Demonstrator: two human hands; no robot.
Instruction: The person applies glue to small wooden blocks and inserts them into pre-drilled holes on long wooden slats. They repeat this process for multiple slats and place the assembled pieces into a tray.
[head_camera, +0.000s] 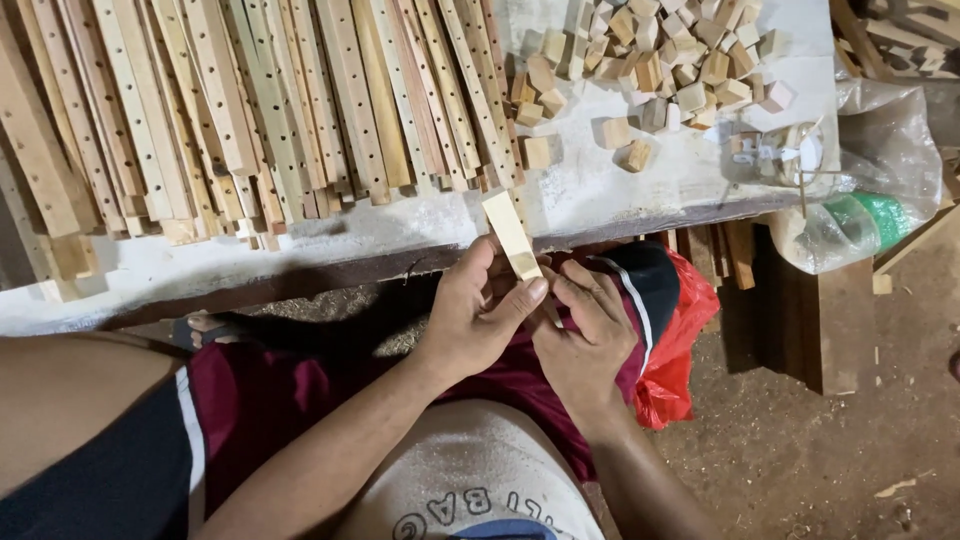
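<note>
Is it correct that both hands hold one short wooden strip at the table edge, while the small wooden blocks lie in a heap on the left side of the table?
Not quite. The head view shows the small wooden blocks heaped on the right side of the table, not the left; the left side holds long drilled slats. The rest stands: the left hand and right hand hold one short wooden strip at the table edge.

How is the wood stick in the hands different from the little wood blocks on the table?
The wooden strip is long, flat and thin; the small wooden blocks are short and chunky. The strip is one piece held by the left hand and right hand; the blocks lie loose in a heap on the white table. Both are pale, bare wood.
</note>
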